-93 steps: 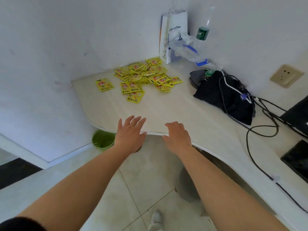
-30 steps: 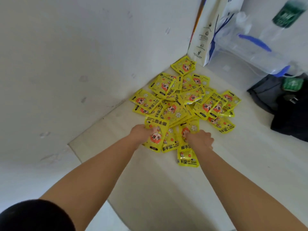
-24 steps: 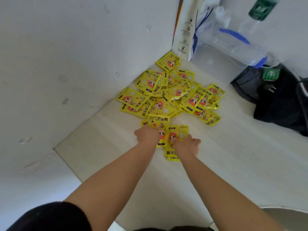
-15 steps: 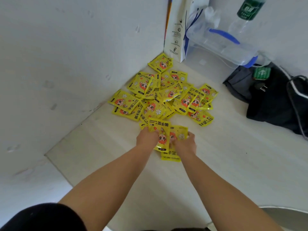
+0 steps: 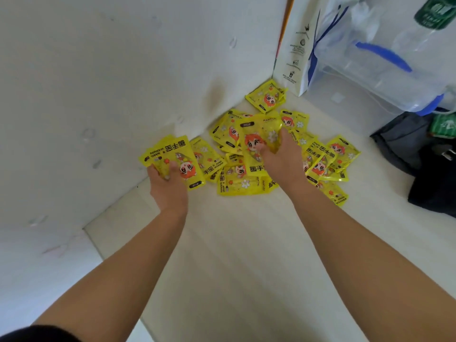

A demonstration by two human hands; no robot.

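Note:
Several yellow hand-warmer packets (image 5: pixel 320 154) with a red-haired cartoon face lie heaped on the pale desk (image 5: pixel 246 243), close to the white wall. My left hand (image 5: pixel 166 187) grips a small fan of these packets (image 5: pixel 172 154), lifted at the left side of the heap. My right hand (image 5: pixel 281 159) holds another packet (image 5: pixel 256 137) raised over the middle of the heap, thumb on its face. Both forearms reach in from the bottom of the view.
A white paper bag (image 5: pixel 296 45) stands in the corner behind the heap. Next to it sit a clear plastic bag with blue handles (image 5: pixel 382 60) and a bottle with a green label (image 5: pixel 434 13). A black bag (image 5: pixel 424 164) lies at the right.
Both hands held packets together at the near edge of the heap; now they have drawn apart. The left has lifted its packets to the left; the right has risen over the heap.

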